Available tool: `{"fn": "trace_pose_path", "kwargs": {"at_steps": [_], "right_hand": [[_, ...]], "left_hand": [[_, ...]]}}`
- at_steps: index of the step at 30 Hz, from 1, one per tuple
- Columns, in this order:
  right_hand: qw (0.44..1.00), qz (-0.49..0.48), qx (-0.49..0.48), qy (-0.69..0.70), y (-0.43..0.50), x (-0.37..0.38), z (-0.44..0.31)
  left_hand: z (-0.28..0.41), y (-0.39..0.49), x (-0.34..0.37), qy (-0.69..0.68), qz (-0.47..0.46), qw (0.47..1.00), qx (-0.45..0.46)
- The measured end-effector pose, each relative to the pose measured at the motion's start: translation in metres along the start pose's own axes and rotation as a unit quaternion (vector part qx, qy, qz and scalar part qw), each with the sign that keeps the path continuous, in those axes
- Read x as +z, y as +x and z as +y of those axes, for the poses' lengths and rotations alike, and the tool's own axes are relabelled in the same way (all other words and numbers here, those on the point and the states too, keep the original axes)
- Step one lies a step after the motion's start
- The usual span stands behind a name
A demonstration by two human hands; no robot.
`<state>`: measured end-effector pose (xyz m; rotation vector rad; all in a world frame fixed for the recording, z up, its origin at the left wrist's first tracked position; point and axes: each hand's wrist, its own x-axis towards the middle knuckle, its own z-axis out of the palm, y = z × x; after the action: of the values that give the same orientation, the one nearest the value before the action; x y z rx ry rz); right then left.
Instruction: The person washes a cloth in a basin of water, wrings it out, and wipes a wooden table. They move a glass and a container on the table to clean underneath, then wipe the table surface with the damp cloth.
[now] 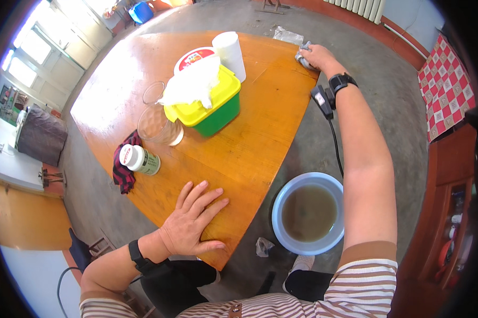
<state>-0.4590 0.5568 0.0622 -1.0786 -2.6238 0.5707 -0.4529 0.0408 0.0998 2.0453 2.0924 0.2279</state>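
My right hand (321,58) is stretched to the far right corner of the wooden table (263,131), its fingers closed on a crumpled grey cloth (303,57) at the edge. My left hand (195,218) rests palm down near the close corner, fingers spread, holding nothing. On the tabletop stand a green box with a yellow lid (219,113), a white plastic bag (193,83) lying on it, a white paper roll (230,55) and a round tub with a red and white lid (193,57). Left of them are a clear glass vessel (155,125) and a white bottle (145,160).
A light blue basin of murky water (278,214) stands on the floor beside the table. A red and black checked cloth (123,175) hangs over the left edge. Crumpled clear plastic (288,35) lies past the far corner; another piece (264,247) lies near my feet.
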Motion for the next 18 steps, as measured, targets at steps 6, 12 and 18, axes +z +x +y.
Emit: {"fn": "trace_pose_path", "kwargs": {"at_steps": [6,12,18], "right_hand": [[0.994,-0.022,-0.106,-0.005,-0.038,0.013,-0.026],[0.960,-0.062,-0.270,0.030,-0.140,0.010,-0.049],[0.970,-0.066,-0.228,0.045,-0.123,0.007,-0.051]], "left_hand": [[-0.001,-0.002,0.003,0.005,0.008,1.000,0.006],[-0.003,-0.006,0.002,-0.025,0.023,0.999,0.009],[-0.007,-0.008,0.005,-0.025,0.040,0.999,0.008]]}}
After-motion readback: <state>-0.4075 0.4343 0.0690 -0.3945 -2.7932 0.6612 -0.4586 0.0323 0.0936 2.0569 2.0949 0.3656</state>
